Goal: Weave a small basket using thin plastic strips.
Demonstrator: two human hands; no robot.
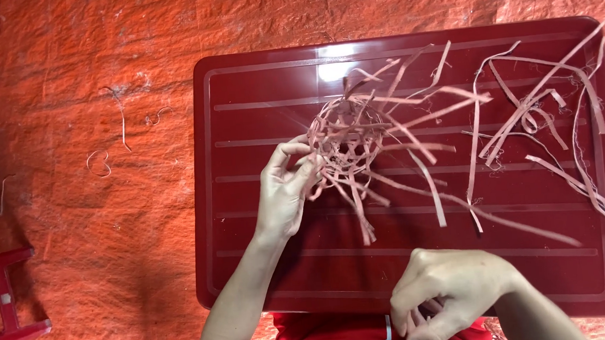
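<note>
Pale pink strips, flat and ribbon-like, make up a small half-woven basket form (346, 138) held above the upper middle of a dark red plastic table top (266, 265). Many loose strip ends fan out of the weave to the right and downward, some trailing onto the table surface.

Left hand (282, 189): raised at the left edge of the woven form, thumb and fingertips pinched narrowly on strips at its rim. The forearm runs down toward the bottom edge of the view.

Right hand (450, 298): low in view, near the front edge of the table, well apart from the woven form. Fingers curled inward, closed on a short strip piece (419, 319) that shows between them; how much of the piece is inside the hand cannot be told.

A separate pile of loose strips (533, 115) lies on the right part of the table, tangled, with long ends reaching toward the right rim.

Surroundings: orange-red tarpaulin (83, 79) covers the ground under the table. A few curled strip scraps (100, 163) lie on it to the left. Part of a red stool frame (3, 297) shows at the lower left edge.
</note>
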